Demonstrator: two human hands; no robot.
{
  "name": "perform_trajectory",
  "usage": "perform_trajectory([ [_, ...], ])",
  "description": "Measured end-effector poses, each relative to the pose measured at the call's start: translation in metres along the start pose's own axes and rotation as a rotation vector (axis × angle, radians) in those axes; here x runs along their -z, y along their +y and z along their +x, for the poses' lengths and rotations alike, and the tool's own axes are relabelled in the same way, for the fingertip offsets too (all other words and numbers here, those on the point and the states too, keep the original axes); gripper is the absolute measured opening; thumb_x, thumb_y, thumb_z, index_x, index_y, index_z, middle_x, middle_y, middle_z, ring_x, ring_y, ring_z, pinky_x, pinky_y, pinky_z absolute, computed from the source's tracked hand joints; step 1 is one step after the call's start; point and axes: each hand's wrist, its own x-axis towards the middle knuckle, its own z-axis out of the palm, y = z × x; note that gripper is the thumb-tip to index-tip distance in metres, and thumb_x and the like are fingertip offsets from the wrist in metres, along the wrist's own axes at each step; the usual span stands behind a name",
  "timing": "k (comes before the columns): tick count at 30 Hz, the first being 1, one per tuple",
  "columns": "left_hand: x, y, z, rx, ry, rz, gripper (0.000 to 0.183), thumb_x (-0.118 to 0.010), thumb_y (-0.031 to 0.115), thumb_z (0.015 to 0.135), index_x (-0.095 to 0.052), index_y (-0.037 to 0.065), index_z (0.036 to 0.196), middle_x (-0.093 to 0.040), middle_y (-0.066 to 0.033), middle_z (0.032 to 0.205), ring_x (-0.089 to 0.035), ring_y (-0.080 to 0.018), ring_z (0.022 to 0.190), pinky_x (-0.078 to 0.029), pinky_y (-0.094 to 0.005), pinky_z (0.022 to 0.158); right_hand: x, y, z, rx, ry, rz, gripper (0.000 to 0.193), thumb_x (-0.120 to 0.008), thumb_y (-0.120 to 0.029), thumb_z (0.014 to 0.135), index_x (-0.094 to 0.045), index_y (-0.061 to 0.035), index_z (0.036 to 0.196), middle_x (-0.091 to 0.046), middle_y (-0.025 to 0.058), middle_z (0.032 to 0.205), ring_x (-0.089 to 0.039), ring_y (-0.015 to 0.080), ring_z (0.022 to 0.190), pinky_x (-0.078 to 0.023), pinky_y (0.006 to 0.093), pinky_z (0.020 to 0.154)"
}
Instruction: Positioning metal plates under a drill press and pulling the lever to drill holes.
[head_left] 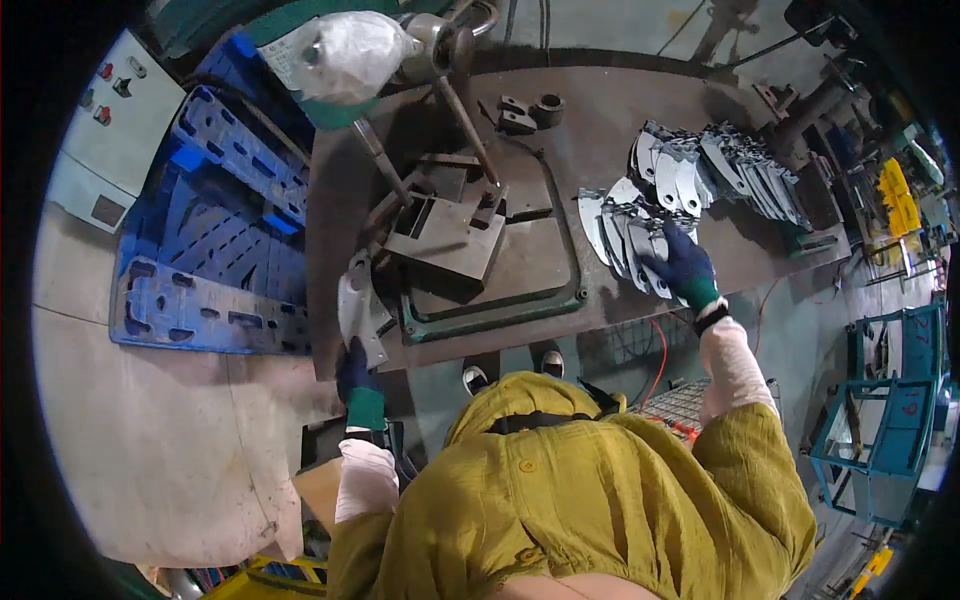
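Observation:
My left hand point(356, 372), in a dark blue and green work glove, is closed on the lower end of a curved flat metal plate point(359, 310) with holes in it. The plate stands out over the left front edge of the table, beside the pressing fixture. My right hand point(686, 268), gloved alike, lies on the near heap of similar curved metal plates point(618, 232). Its thumb and fingers are apart and touch the plates; the fingertips are partly hidden among them. More plates point(745, 165) lie overlapping farther back on the right.
A metal block fixture point(450, 236) sits inside a green frame point(500, 322) mid-table, under a machine head wrapped in plastic point(355, 55). Small metal parts point(517, 117) lie behind it. Blue pallets point(205, 230) and a control box point(115, 110) stand left; blue racks point(885, 420) right.

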Motion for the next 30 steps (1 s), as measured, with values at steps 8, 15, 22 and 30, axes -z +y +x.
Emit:
perform_trajectory([
  [8,-0.001,0.005,0.003,0.045,0.042,-0.271,0.038,-0.063,0.047,0.092,-0.068,0.009,0.097,-0.061,-0.0019,0.08,-0.053,-0.0129,0.066,-0.043,-0.0318,0.056,-0.052,0.072,-0.078,-0.099,-0.145,-0.465,0.099,-0.078,-0.048,0.069,-0.033,-0.004,0.145,-0.036,0.0219,0.148,-0.031,0.0431,0.137,-0.025,0.049,0.114],
  [15,-0.031,-0.026,0.067,0.044,0.115,-0.139,0.043,-0.063,0.045,0.091,-0.067,0.003,0.101,-0.067,-0.0079,0.093,-0.061,-0.0215,0.074,-0.048,-0.0377,0.066,-0.056,0.084,-0.063,0.019,-0.069,-0.67,0.045,-0.049,-0.017,0.089,-0.046,-0.0061,0.133,-0.057,0.0162,0.127,-0.053,0.0337,0.119,-0.04,0.0501,0.098],
  [22,-0.073,-0.023,0.066,-0.13,0.228,0.298,0.06,-0.062,0.04,0.088,-0.052,0.001,0.132,-0.055,-0.0182,0.134,-0.052,-0.0295,0.122,-0.039,-0.0382,0.103,-0.037,0.07,-0.063,-0.093,-0.071,-0.55,0.044,-0.051,-0.018,0.09,-0.047,-0.0145,0.133,-0.066,0.0156,0.105,-0.065,0.0354,0.093,-0.05,0.0479,0.075],
  [30,-0.073,-0.019,0.07,-0.175,0.225,0.397,0.058,-0.062,0.033,0.086,-0.051,0.006,0.135,-0.053,-0.0158,0.136,-0.053,-0.0313,0.122,-0.044,-0.04,0.098,0.007,0.054,-0.018,-0.52,0.259,0.828,0.035,-0.057,-0.025,0.093,-0.065,-0.0074,0.122,-0.068,0.0059,0.099,-0.061,0.0153,0.074,-0.054,0.032,0.06],
])
